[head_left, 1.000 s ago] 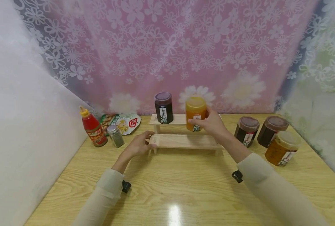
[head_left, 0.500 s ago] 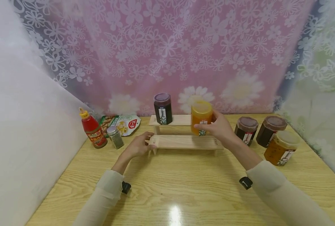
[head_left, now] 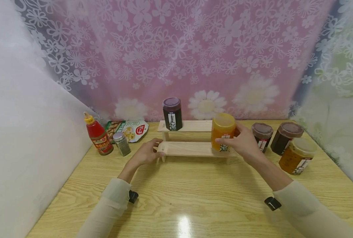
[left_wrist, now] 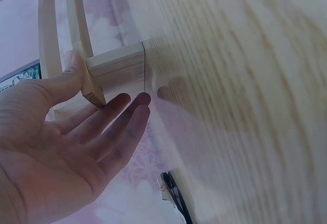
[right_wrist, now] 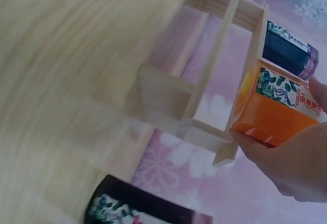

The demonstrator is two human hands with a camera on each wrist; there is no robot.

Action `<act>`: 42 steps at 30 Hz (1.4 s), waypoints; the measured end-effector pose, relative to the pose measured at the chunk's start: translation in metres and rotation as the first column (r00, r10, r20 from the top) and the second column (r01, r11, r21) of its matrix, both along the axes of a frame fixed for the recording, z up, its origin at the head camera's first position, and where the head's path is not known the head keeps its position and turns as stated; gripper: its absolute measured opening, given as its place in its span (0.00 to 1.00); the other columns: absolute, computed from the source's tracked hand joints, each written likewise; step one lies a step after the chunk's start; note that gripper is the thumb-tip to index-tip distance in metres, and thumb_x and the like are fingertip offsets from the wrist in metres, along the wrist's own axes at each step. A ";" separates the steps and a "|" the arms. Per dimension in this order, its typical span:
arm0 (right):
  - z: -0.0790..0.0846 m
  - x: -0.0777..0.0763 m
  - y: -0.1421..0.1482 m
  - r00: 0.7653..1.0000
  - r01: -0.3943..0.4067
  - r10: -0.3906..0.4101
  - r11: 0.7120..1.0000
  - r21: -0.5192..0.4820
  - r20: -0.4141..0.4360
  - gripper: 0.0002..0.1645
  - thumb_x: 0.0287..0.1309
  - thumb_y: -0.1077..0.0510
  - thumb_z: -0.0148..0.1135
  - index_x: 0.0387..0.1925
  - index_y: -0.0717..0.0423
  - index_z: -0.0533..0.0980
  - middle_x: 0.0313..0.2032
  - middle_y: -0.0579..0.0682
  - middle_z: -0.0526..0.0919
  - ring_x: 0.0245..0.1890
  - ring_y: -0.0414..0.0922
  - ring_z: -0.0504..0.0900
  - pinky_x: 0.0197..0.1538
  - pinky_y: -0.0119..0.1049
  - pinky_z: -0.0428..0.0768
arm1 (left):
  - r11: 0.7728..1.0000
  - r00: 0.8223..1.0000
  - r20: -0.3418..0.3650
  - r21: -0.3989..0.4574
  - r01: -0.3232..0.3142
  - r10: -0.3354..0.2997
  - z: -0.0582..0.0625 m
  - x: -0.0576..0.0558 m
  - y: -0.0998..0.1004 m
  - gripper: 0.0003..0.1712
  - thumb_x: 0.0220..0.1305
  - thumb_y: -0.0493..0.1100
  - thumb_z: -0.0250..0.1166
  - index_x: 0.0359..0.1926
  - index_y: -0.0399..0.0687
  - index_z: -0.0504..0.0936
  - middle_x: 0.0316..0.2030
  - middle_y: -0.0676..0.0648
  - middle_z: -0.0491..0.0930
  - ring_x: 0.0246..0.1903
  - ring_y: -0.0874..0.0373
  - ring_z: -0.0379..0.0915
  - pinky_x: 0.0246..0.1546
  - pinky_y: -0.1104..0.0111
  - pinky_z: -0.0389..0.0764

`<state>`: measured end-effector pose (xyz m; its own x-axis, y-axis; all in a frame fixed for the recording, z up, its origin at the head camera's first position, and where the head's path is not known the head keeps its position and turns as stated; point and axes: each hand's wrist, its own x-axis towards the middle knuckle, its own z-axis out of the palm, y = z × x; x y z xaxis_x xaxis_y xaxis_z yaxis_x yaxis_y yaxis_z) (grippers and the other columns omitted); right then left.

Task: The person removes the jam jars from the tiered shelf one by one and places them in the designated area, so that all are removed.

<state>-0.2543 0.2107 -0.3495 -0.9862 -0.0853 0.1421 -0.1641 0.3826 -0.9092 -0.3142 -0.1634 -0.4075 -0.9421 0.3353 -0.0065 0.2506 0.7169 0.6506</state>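
Note:
My right hand grips an upright hexagonal jar of orange jam. In the head view its base overlaps the right end of the lower step of a two-step wooden rack. The right wrist view shows thumb and fingers on either side of this orange jar, close to the rack boards. At the rack's left end, my left hand holds the lower board; the left wrist view has the thumb on one face and the fingers of the left hand behind. A dark purple jar stands on the upper step's left.
Two dark jars and an amber jar stand on the table to the right. Left of the rack are a red sauce bottle, a spice shaker and a food pouch. A floral curtain hangs behind.
My right hand has carried the orange jar rightward and down, from in front of the upper step to the lower step's right end. The left hand has stayed on the rack.

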 end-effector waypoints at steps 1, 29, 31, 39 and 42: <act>-0.001 0.002 0.003 1.000 0.006 -0.006 1.000 0.007 0.003 0.48 0.56 0.45 0.80 0.72 0.53 0.68 0.64 0.58 0.77 0.65 0.57 0.74 0.66 0.60 0.72 | 1.000 1.000 0.001 0.000 -0.001 0.001 0.001 0.000 0.000 0.34 0.72 0.45 0.69 0.73 0.41 0.69 0.63 0.31 0.77 0.56 0.37 0.81 0.57 0.48 0.80; -0.027 0.033 0.086 0.972 0.110 -0.144 0.977 0.182 0.184 0.66 0.58 0.33 0.73 0.81 0.65 0.51 0.72 0.71 0.65 0.69 0.70 0.65 0.64 0.69 0.69 | 1.000 1.000 -0.006 0.013 0.009 -0.009 -0.001 -0.001 -0.002 0.35 0.72 0.45 0.69 0.73 0.41 0.69 0.63 0.30 0.78 0.54 0.38 0.82 0.56 0.48 0.81; -0.030 0.034 0.089 0.971 0.113 -0.151 0.973 0.202 0.183 0.66 0.58 0.33 0.73 0.80 0.67 0.53 0.71 0.72 0.66 0.68 0.70 0.67 0.63 0.68 0.70 | 1.000 1.000 -0.008 0.012 0.011 -0.011 -0.001 -0.001 -0.002 0.35 0.72 0.45 0.69 0.73 0.41 0.69 0.63 0.30 0.78 0.54 0.38 0.82 0.55 0.49 0.81; -0.042 0.036 0.101 0.973 0.088 -0.142 0.957 0.275 0.183 0.62 0.58 0.32 0.73 0.77 0.67 0.58 0.68 0.73 0.69 0.64 0.70 0.72 0.57 0.64 0.77 | 1.000 1.000 0.003 0.013 0.001 -0.001 -0.001 0.000 -0.001 0.35 0.71 0.45 0.70 0.73 0.42 0.69 0.63 0.31 0.78 0.54 0.39 0.82 0.54 0.49 0.81; -0.044 0.038 0.103 0.972 0.082 -0.139 0.956 0.282 0.188 0.62 0.58 0.33 0.73 0.77 0.67 0.58 0.68 0.73 0.69 0.63 0.70 0.72 0.56 0.63 0.77 | 1.000 1.000 0.002 0.010 0.003 -0.004 -0.001 0.000 -0.002 0.35 0.71 0.45 0.70 0.73 0.41 0.69 0.63 0.31 0.78 0.54 0.39 0.82 0.55 0.49 0.81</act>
